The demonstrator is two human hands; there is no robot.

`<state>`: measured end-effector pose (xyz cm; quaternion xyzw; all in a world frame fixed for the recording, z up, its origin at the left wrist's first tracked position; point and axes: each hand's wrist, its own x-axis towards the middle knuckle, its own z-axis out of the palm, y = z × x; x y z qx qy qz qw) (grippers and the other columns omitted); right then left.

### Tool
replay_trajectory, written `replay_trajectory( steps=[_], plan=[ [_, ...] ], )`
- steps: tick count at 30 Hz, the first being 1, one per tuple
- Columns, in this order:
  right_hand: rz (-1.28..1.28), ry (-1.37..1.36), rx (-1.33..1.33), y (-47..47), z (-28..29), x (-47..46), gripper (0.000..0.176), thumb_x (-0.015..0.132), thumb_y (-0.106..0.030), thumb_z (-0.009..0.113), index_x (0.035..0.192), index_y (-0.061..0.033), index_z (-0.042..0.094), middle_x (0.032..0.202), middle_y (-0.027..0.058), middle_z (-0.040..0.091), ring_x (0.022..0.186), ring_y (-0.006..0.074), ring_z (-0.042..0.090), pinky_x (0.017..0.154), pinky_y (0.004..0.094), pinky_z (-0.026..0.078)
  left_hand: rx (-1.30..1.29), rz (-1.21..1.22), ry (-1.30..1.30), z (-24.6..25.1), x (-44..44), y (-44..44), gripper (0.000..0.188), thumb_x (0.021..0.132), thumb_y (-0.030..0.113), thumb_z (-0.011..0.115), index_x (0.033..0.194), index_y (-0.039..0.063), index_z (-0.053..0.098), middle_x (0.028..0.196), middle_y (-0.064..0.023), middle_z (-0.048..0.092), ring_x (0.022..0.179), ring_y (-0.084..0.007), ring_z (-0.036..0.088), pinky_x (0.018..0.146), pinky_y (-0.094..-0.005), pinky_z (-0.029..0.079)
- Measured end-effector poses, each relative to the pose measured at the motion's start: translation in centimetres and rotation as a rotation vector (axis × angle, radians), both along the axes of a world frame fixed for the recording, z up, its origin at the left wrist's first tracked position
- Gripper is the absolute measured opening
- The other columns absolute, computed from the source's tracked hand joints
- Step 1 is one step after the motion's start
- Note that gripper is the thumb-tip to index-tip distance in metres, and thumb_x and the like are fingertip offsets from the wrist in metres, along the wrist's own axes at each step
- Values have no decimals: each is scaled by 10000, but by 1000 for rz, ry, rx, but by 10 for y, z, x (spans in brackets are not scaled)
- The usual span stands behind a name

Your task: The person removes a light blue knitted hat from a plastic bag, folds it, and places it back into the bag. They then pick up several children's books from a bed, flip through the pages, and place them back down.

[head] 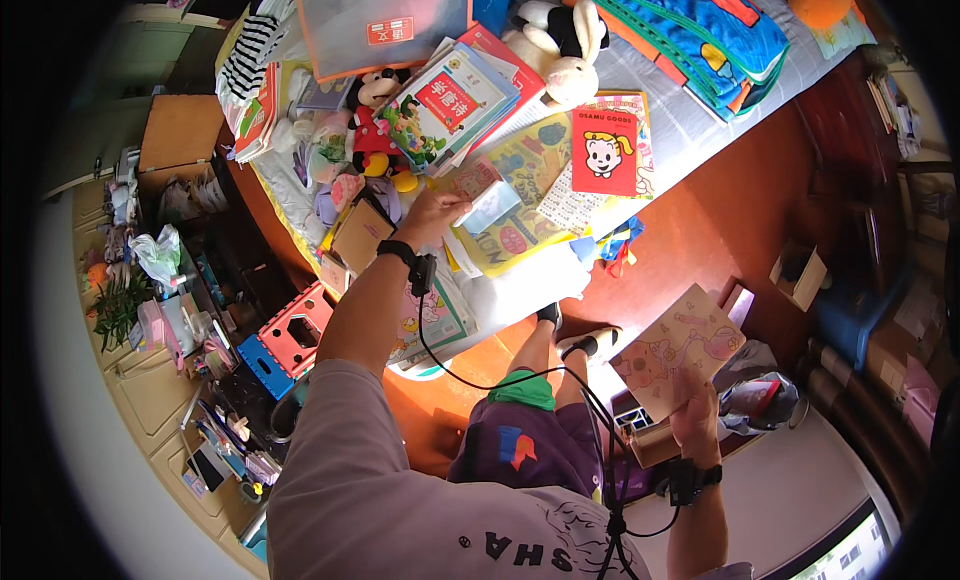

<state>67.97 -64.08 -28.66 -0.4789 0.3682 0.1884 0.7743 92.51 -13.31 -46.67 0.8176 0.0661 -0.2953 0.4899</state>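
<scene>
My left hand (433, 216) reaches over the bed and grips the edge of a small pale pad or booklet (489, 206), above a yellow printed folder (529, 205). At the lower right, away from the bed, my right hand (694, 415) holds a pinkish-tan cartoon-printed notebook or folder (679, 351). A red cartoon-covered notebook (604, 151) lies at the bed's edge, partly over another printed pad. Beside the yellow folder is a stack of children's books (450, 104). Small brown notebooks (362, 236) lie left of my left wrist.
Plush toys, including a white rabbit (571, 77) and a mouse doll (367, 126), lie among the books. A blue blanket (697, 32) covers the bed's far side. A red and blue plastic stool (289, 336), an open cardboard box (799, 278) and a bag (757, 407) stand around.
</scene>
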Motion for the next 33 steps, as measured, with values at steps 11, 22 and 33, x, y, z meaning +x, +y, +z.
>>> replay_trajectory(
  steps=[11, 22, 33],
  plan=[
    [-14, 106, -113, 31, 11, 3, 428, 1048, -238, 551, 1341, 73, 568, 1233, 116, 679, 1119, 198, 672, 999, 332, 515, -301, 289, 200, -11, 4, 21, 355, 1003, 291, 732, 1181, -16, 749, 1035, -36, 764, 907, -88, 681, 826, -266, 543],
    [206, -8, -336, 32, 8, -12, 409, 1054, -250, 539, 1292, 78, 585, 1186, 131, 692, 1075, 202, 684, 940, 328, 545, 638, -104, -561, -7, -4, -62, 977, 688, 363, 960, 1462, 14, 476, 1280, -204, 567, 1226, -381, 547, 1049, -497, 460],
    [-80, 80, -127, 27, -21, -27, 348, 1024, -170, 586, 1285, 59, 598, 1209, 131, 684, 1080, 245, 683, 940, 362, 550, 193, 228, -141, -21, -15, -28, 473, 839, 145, 801, 1222, 9, 558, 1062, -153, 709, 994, -284, 703, 890, -409, 541]
  ],
)
